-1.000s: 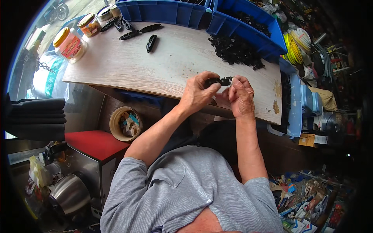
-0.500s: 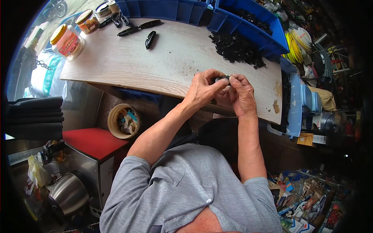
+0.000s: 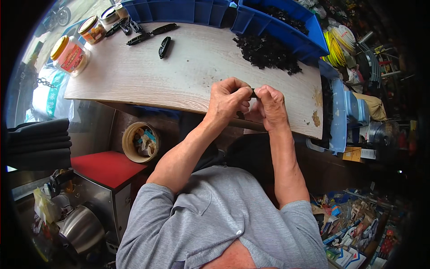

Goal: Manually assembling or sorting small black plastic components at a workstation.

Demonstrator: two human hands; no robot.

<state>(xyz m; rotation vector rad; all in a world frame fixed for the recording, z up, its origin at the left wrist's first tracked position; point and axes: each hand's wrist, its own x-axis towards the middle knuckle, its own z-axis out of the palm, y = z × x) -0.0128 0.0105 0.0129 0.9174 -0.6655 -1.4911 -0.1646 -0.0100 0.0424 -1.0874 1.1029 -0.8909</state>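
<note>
Over the near edge of the wooden table, my left hand and my right hand meet, fingers closed. Between their thumbs and fingertips they pinch a small black piece; most of it is covered, so its kind cannot be told. Beyond my hands a heap of small black parts is spread on the table. A glossy black oblong piece lies alone at the far left, with several longer black pieces behind it.
Two blue bins, a left one and a right one, line the table's far side. Jars, one with a yellow lid, stand at the left end. Below are a waste bucket and a red-topped cabinet; clutter fills the right.
My fingers have shifted around the small black piece, and the two hands are still together. The whole view has moved slightly, with the table things now a little farther left.
</note>
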